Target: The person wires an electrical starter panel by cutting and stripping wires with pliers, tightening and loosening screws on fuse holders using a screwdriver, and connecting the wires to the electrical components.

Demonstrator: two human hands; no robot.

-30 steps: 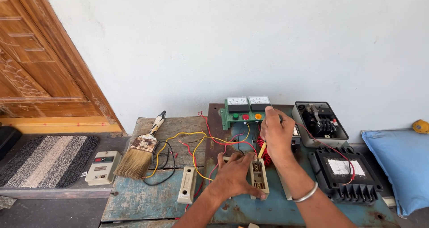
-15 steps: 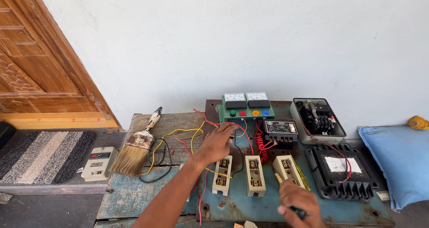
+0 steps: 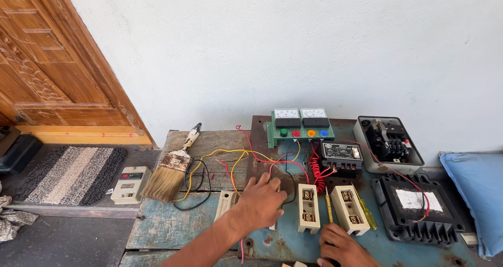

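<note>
My left hand [image 3: 259,201] lies palm down over a cream fuse block on the rusty blue board [image 3: 283,241], fingers curled around it; only a white edge shows under the hand. Two more cream fuse blocks [image 3: 308,208] [image 3: 348,209] stand to its right. My right hand [image 3: 340,246] is at the bottom edge, closed on the grip of a thin yellow screwdriver [image 3: 329,204] that points up between those two blocks. Red, yellow and black wires [image 3: 246,154] run just beyond my left fingers.
At the back stand a green panel [image 3: 301,125] with two meters, a black relay [image 3: 341,156] and an open starter box [image 3: 387,141]. A black cover [image 3: 419,209], a second screwdriver [image 3: 365,214], a paint brush [image 3: 173,170], another fuse block [image 3: 225,203] and a blue cushion [image 3: 477,193] surround them.
My left hand has come back from the wires and settled over the leftmost fuse block. My right hand stays low, and the yellow screwdriver now stands between the other two blocks.
</note>
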